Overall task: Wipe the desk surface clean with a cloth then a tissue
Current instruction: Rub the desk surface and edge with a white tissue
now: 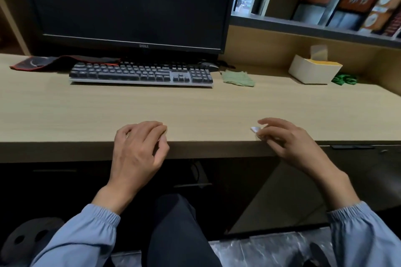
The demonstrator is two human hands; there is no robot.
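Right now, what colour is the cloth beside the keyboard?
The cloth is pale green; head view.

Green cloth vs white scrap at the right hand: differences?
The cloth is green; the scrap is white. The cloth lies crumpled, untouched, right of the keyboard; the scrap is pinched by the right hand at the desk's front edge. The cloth shows larger. Both are at the desk top.

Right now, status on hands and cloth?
Left hand rests at desk edge. Right hand pinches white scrap. Cloth lies by keyboard, untouched. Nothing in the way.
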